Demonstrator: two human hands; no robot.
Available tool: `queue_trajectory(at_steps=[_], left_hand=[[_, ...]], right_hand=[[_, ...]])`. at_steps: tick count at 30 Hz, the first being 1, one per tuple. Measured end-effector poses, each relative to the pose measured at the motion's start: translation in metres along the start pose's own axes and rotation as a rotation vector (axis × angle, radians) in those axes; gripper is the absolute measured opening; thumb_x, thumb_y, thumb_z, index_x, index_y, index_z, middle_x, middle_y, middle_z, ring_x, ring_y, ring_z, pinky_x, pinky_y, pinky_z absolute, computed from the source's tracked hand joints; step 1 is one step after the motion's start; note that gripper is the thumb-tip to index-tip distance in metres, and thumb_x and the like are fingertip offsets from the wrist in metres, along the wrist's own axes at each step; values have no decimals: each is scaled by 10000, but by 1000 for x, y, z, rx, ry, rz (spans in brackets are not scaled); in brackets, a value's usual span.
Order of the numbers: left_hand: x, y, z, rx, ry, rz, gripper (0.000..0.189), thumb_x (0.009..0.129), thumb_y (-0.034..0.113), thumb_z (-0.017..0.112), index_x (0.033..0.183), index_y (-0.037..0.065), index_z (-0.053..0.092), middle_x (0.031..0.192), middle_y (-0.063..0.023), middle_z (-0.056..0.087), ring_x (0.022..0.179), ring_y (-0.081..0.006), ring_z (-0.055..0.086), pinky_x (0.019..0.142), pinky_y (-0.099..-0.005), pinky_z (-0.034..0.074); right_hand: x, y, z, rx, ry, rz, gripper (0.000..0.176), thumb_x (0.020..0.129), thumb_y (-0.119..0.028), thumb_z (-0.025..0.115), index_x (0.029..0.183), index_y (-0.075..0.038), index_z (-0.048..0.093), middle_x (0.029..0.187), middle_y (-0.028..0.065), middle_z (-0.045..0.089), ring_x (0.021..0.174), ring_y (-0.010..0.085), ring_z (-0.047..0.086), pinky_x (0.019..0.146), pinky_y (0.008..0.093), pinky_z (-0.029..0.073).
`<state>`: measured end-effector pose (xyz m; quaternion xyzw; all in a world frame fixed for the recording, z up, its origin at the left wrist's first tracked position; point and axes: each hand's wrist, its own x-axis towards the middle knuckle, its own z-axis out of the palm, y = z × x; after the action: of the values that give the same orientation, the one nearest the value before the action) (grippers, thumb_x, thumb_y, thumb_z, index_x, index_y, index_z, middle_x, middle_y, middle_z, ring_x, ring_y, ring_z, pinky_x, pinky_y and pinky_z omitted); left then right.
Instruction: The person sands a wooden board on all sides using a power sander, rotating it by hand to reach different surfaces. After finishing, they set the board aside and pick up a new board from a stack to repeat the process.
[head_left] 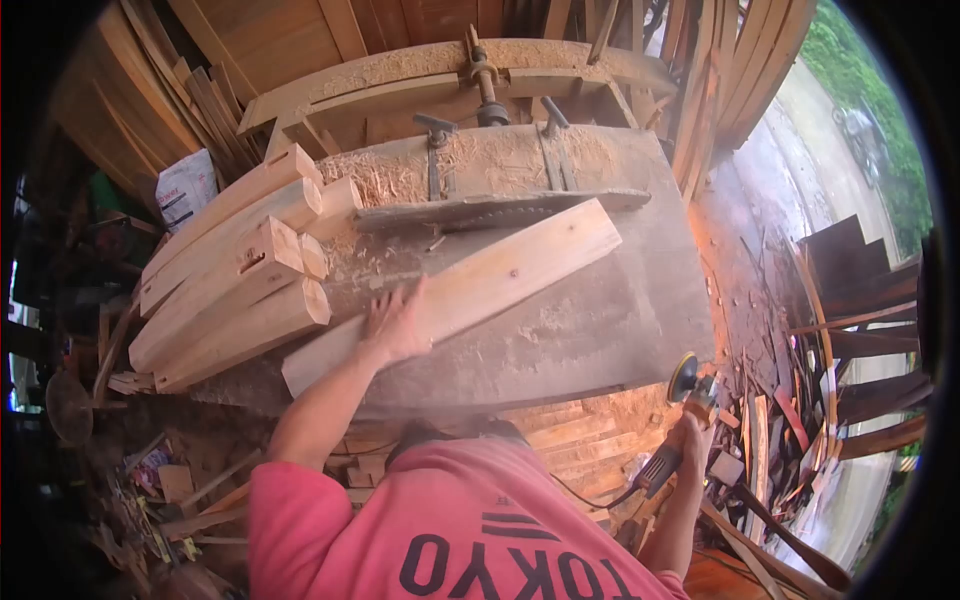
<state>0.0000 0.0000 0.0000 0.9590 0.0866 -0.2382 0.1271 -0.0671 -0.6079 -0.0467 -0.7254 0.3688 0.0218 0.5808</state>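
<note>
Steadying hand: the left hand lies across the plank, left of its middle, fingers apart and palm down, not wrapped around it.
Plank: slanting across the middle of the frame, flat on the tabletop, its upper right end near the toothed blade edge; pale wood with knots.
Plank handling: stiff and probably fairly heavy, unlikely to break; its smooth face could slide on dust. The long edges, taken on either side of the middle, look like the best hold.
Sander: at lower right, off the tabletop, the right hand clamped around the body of the disc sander, close to its head; the round pad points up and left. Stiff, likely head-heavy, best held by the body; the cord is flexible and could snag.
Timber stack: thick shaped pieces at left, beside the plank, likely heavier; one has a cut slot.
Sack: white, printed, upper left; its contents cannot be told.
</note>
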Motion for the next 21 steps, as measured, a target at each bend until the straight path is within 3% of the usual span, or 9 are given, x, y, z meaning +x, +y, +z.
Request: queue_trajectory(at_steps=[2, 3, 6, 8, 12, 15, 16, 19, 21], left_hand=[[-2, -22, -3, 60, 196, 76, 1201, 679, 332, 890, 1649, 194, 195, 1531, -243, 358, 1393, -454, 371, 1175, -581, 258], [12, 16, 45, -19, 317, 151, 1216, 665, 323, 903, 1649, 205, 197, 1514, -241, 369, 1380, -443, 379, 1164, -581, 263], [-9, -24, 95, 150, 584, 191, 1264, 614, 306, 948, 1643, 234, 216, 1521, -216, 371, 1365, -413, 389, 1144, -590, 271], [-20, -14, 113, 146, 606, 196, 1253, 620, 340, 948, 1639, 239, 226, 1536, -202, 361, 1376, -413, 381, 1137, -597, 277], [-34, -12, 109, 72, 484, 194, 1217, 647, 406, 935, 1633, 241, 240, 1564, -200, 346, 1423, -408, 357, 1137, -604, 286], [-34, -13, 90, 88, 468, 139, 1247, 625, 429, 938, 1633, 216, 235, 1575, -219, 333, 1398, -419, 386, 1141, -603, 293], [-32, -13, 81, 112, 480, 108, 1264, 611, 435, 941, 1633, 208, 232, 1579, -227, 326, 1382, -424, 402, 1141, -602, 295], [-29, -10, 74, 11, 170, 188, 1273, 621, 418, 908, 1640, 170, 188, 1577, -254, 322, 1399, -437, 387, 1156, -585, 292], [-32, -7, 65, -49, 131, 189, 1285, 610, 387, 905, 1641, 159, 174, 1554, -265, 340, 1402, -436, 388, 1158, -577, 288]], right_hand=[[-18, 9, 6, -22, 38, 7, 683, 827, -232, 792, 1390, -34, 458, 1208, 107, 598, 1054, 216, 605, 910, 362, 509], [-1, -15, -51, -106, 106, -97, 686, 827, -232, 792, 1390, -30, 458, 1207, 109, 598, 1056, 216, 604, 912, 361, 508], [-17, 15, -46, -151, 129, -109, 692, 829, -230, 792, 1396, -19, 456, 1209, 115, 596, 1071, 214, 599, 924, 364, 503], [-10, 11, -43, -137, 100, -158, 699, 830, -227, 792, 1403, -17, 450, 1213, 115, 592, 1074, 215, 597, 930, 366, 501], [0, 8, -28, -66, -22, -146, 709, 839, -224, 786, 1416, -13, 433, 1222, 113, 585, 1065, 209, 601, 914, 361, 506], [-19, -18, 7, -14, -21, -206, 644, 866, -221, 756, 1392, -41, 431, 1038, 108, 612, 781, 194, 662, 661, 326, 561], [-10, -12, 11, -39, -12, -229, 644, 870, -191, 752, 1401, -47, 416, 1020, 103, 617, 773, 195, 662, 653, 334, 566], [-28, -36, 33, 4, -155, -200, 644, 865, -171, 755, 1392, -39, 410, 1009, 102, 616, 762, 192, 661, 653, 334, 567], [-48, -56, 53, 31, -174, -201, 610, 861, -159, 749, 1362, -40, 422, 1020, 100, 613, 763, 183, 652, 652, 326, 562]])
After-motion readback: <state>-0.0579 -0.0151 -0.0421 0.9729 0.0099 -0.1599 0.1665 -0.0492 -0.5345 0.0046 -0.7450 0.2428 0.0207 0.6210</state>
